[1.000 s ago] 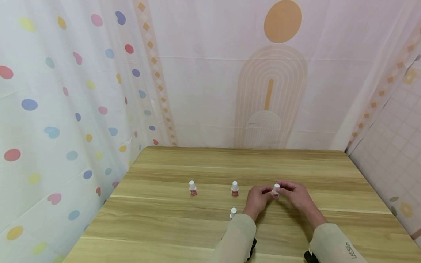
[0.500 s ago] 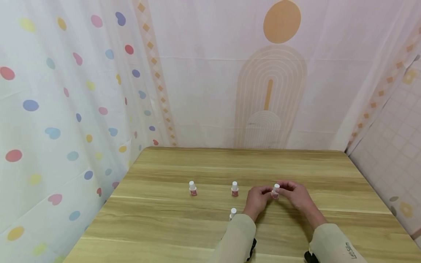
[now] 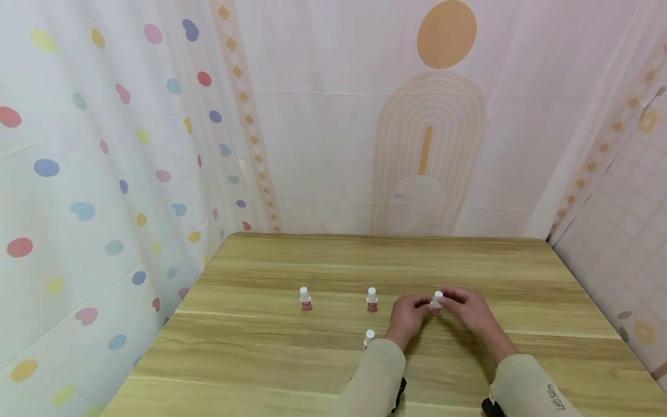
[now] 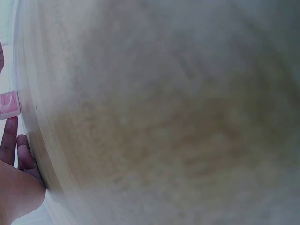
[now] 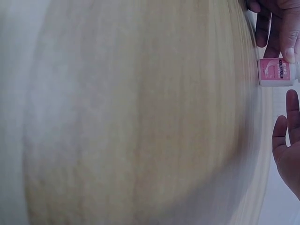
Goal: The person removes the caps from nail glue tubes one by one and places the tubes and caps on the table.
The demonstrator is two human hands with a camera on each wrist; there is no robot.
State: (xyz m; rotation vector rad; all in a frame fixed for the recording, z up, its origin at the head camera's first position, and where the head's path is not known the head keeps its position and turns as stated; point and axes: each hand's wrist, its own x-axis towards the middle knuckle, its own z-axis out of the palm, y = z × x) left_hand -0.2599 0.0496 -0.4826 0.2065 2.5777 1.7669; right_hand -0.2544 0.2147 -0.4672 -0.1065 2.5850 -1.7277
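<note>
Pinching one bottle (image 3: pixel 436 310): left fingers (image 3: pixel 420 299), right fingers (image 3: pixel 457 291), well short of table's far edge (image 3: pixel 333 237).

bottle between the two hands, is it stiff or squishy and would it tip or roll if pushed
The bottle is probably stiff, given its crisp, straight outline. Standing taller than wide, it could tip if pushed near its white cap. Once down, it might roll a little, since that cap looks round.

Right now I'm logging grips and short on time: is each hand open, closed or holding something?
Left hand: closed, holding the bottle between the hands.
Right hand: open, fingers beside that bottle, apart from it.
</note>
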